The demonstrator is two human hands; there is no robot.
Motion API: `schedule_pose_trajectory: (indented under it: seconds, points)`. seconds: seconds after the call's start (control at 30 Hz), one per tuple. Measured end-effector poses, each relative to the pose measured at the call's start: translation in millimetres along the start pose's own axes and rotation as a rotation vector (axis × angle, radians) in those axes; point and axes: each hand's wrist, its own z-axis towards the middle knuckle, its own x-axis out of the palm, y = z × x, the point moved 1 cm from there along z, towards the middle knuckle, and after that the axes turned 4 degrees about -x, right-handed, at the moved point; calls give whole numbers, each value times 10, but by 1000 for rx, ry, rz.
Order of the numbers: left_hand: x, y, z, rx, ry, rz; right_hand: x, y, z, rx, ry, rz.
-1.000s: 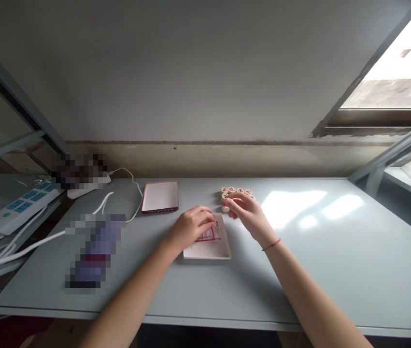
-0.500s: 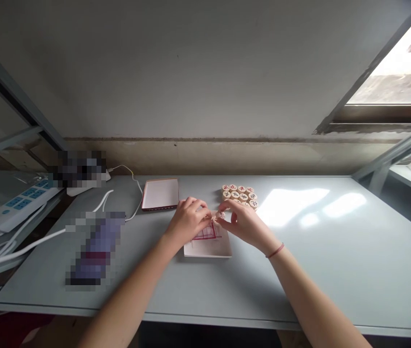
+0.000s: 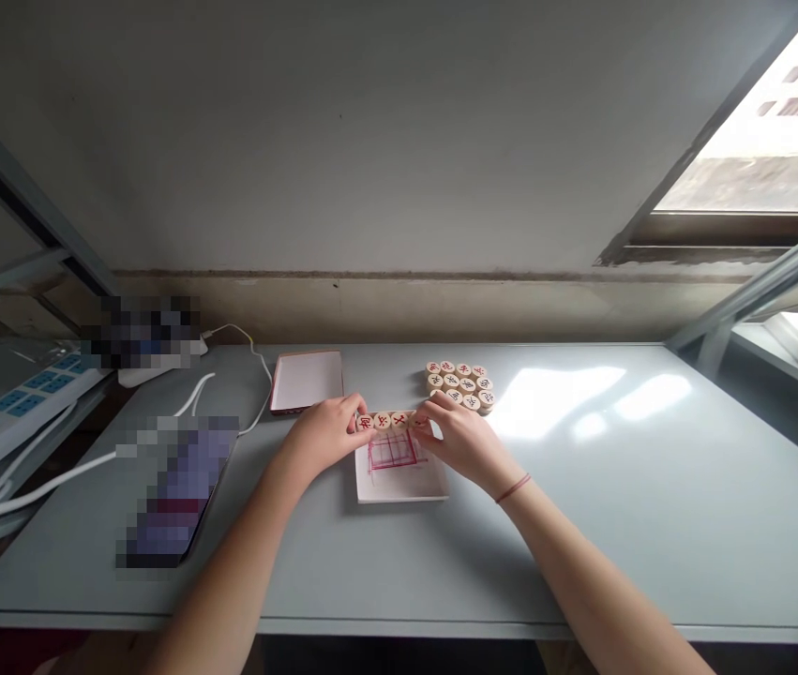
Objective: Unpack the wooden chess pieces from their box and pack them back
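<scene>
A row of round wooden xiangqi pieces (image 3: 383, 422) with red characters lies along the far side of a shallow white box (image 3: 402, 489). Red lines are drawn on the box's bottom. My left hand (image 3: 323, 437) has its thumb and fingers closed around the piece at the row's left end. At the other end, my right hand (image 3: 463, 437) pinches the last piece, covering most of it. Just behind my right hand stands a block of stacked xiangqi pieces (image 3: 465, 382), marked in red and black.
A white-lined box lid (image 3: 308, 380) lies behind my left hand. To the left are a pixelated phone (image 3: 184, 497), white cables (image 3: 82, 466) and a power strip (image 3: 33, 398). Sunlight falls on the grey table (image 3: 602, 525) at the right, and a wall rises behind it.
My left hand has moved left, from the middle of the box to the row's left end, uncovering several pieces. My right hand has shifted slightly left and lower. The view has tilted slightly.
</scene>
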Motion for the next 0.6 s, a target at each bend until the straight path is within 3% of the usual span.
schedule_pose_trajectory:
  seconds: [0.1, 0.2, 0.3, 0.4, 0.6]
  points:
    - [-5, 3, -5, -9, 23, -17, -74, -94, 132, 28, -114, 32]
    - [-28, -3, -15, -14, 24, -32, -146, -220, 381, 204, -156, -65]
    - [-32, 0, -21, -4, 28, -40, -139, -303, 676, 353, 0, -187]
    - [-5, 30, -12, 23, 27, -66, -77, -312, 906, 396, 156, -251]
    - [52, 101, 24, 67, -4, -82, -22, -259, 1032, 420, 214, -293]
